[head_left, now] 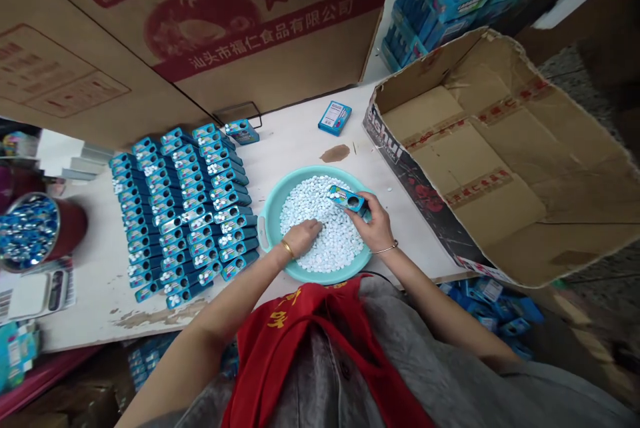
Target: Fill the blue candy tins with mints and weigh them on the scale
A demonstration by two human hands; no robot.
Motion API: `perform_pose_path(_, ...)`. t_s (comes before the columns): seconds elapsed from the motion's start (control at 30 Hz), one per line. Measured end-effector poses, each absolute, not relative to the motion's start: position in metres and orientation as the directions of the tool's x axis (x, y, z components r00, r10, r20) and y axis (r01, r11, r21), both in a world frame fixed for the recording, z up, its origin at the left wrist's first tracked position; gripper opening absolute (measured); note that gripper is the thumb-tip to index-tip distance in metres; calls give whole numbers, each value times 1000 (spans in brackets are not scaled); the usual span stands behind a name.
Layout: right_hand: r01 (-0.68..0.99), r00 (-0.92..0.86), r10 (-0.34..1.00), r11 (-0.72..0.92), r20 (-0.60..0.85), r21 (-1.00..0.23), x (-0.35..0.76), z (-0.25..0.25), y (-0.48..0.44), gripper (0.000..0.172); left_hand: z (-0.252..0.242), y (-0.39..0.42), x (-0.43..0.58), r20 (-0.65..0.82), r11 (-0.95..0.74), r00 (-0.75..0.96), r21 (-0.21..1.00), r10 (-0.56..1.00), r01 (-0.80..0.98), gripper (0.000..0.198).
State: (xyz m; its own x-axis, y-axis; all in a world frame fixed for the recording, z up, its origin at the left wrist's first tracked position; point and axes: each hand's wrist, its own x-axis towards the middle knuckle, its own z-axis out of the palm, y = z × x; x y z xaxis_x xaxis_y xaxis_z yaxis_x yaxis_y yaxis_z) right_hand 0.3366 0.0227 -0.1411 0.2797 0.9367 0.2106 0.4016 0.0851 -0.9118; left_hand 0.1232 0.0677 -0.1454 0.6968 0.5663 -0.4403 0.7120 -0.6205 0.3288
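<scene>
At frame centre my left hand [303, 236] rests in the teal basin [267, 225], its grip curled loosely into the white candies [320, 215]; what it has pinched I cannot tell. My right hand [375, 225] has its grip closed around a small blue case [347, 199], held over the basin's upper right rim. Rows of filled blue cases [183, 201] crowd the basin's left edge. The open cardboard box [500, 148] sits just right of it. Bare table [300, 141] lies above, toward a lone blue case [334, 117].
</scene>
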Motion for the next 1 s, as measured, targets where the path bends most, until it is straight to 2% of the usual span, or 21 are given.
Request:
perform_pose_path(0.13, 391, 260, 946, 79, 192, -917, 338, -143, 24, 37, -148, 56, 124, -380, -598, 790, 517, 481, 613, 33)
perform_pose_path(0.23, 386, 248, 951, 76, 183, -919, 339, -143, 25, 37, -139, 55, 119, -328, -500, 803, 648, 498, 575, 34)
perform_pose_path(0.3, 384, 233, 954, 89, 190, -919, 339, -143, 25, 37, -125, 57, 113, -287, -457, 791, 689, 540, 562, 33)
perform_pose_path(0.4, 398, 211, 952, 125, 223, -909, 338, -144, 25, 35, -93, 64, 101, -204, -480, 790, 699, 578, 531, 31)
perform_pose_path(0.5, 430, 173, 951, 160, 254, -889, 336, -145, 24, 32, -55, 75, 96, -161, -548, 790, 639, 591, 540, 30)
perform_pose_path(0.57, 449, 129, 956, 180, 263, -875, 333, -147, 22, 32, -32, 84, 100, -190, -600, 789, 553, 584, 577, 29)
perform_pose_path(0.73, 481, 56, 955, 231, 293, -846, 324, -150, 15, 38, 9, 93, 132, -454, -675, 680, 205, 576, 709, 23)
perform_pose_path(0.83, 484, 35, 947, 263, 318, -835, 318, -151, 13, 41, 24, 83, 158, -536, -678, 594, 53, 600, 733, 22)
perform_pose_path(0.9, 474, 31, 945, 273, 325, -837, 314, -152, 12, 42, 33, 74, 171, -546, -679, 573, 9, 611, 734, 25)
perform_pose_path(1.0, 455, 39, 949, 263, 314, -851, 313, -154, 12, 41, 47, 66, 180, -549, -687, 576, 5, 605, 726, 28)
